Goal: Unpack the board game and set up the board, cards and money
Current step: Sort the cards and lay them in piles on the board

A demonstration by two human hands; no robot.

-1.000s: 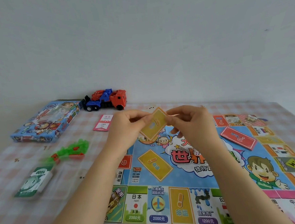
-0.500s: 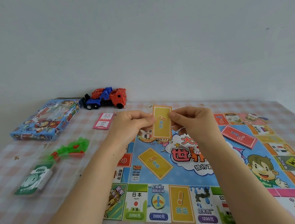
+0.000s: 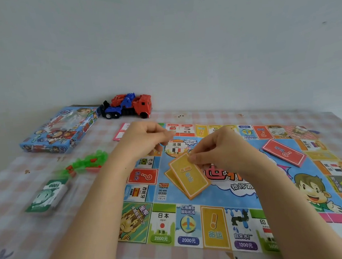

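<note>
The right hand (image 3: 223,151) pinches the top edge of a yellow card (image 3: 189,176) low over the middle of the board (image 3: 214,228). A second yellow edge shows beneath it, card or printed space I cannot tell. The left hand (image 3: 146,140) hangs above the board's far-left corner, fingers curled, nothing visible in them. It hides most of the pink cards (image 3: 120,133). The forearms cover part of the board's centre lettering, and the frame cuts off its right edge. On the checked bench (image 3: 20,233) lie a blurred green money pack (image 3: 48,195), smeared green and red plastic pieces (image 3: 87,163), the game box (image 3: 61,129) and a toy truck (image 3: 128,107). A red card stack (image 3: 283,153) lies on the board.
</note>
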